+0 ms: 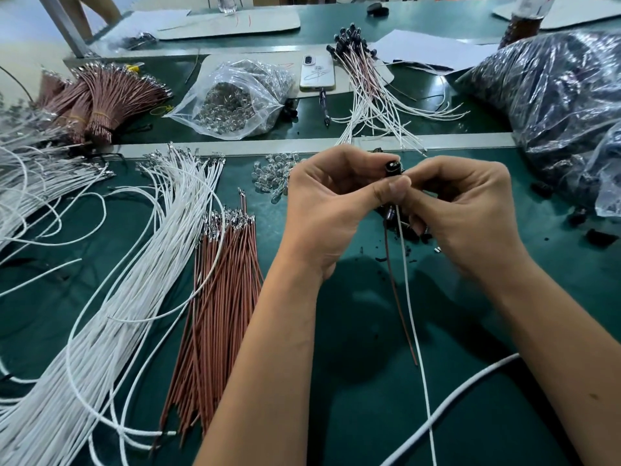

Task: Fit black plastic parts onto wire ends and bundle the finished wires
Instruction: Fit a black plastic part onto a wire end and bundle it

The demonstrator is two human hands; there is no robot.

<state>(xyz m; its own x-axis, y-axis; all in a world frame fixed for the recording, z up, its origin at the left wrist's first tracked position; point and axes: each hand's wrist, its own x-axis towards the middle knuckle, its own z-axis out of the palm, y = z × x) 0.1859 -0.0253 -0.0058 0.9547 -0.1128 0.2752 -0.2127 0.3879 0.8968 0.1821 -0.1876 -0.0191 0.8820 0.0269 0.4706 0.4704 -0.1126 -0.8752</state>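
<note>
Above the counter (336,331) centre, left grip (331,200) and right grip (465,203) pinch a black plastic part (392,167); a white wire (411,297) and brown wire (398,297) hang below.

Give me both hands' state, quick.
Left hand: pinching the black part.
Right hand: curled, pinching at the wires under that part.

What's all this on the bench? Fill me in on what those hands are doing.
A person is fitting a black plastic part onto wire ends. The left hand and right hand pinch it together above the green table, with a white wire and a brown wire hanging down from it. Loose white wires and brown wires lie to the left; finished wires are piled behind.
</note>
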